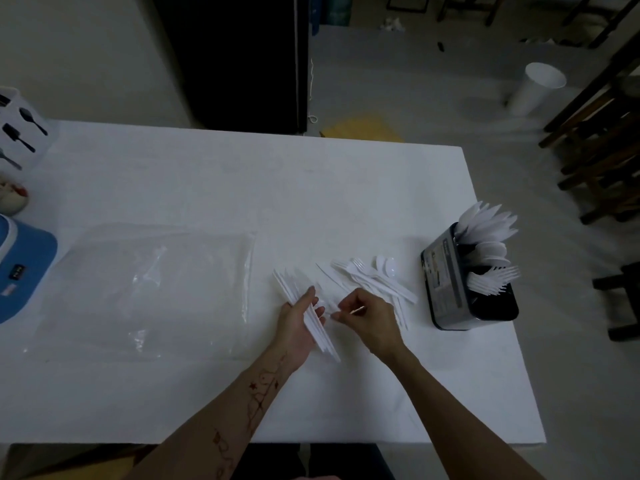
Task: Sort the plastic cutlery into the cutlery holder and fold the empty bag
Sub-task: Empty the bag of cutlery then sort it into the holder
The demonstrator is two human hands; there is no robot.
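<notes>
My left hand [298, 327] grips a bundle of white plastic knives [294, 289] that fans out past its fingers toward the far left. Just right of it, my right hand [367, 318] pinches the end of one white piece lying on the table, fingers curled. A loose pile of white forks, knives and spoons [372, 277] lies beyond my right hand. The black cutlery holder [446, 285] stands at the right, with knives, spoons and forks standing in separate sections. The clear plastic bag [145, 289] lies flat on the left half of the white table [242, 174].
A blue and white container [24, 261] sits at the table's left edge, with a white box printed with black utensils [20, 129] behind it. A white cup [535, 88] stands on the floor beyond. Dark wooden furniture [602, 147] lines the right side.
</notes>
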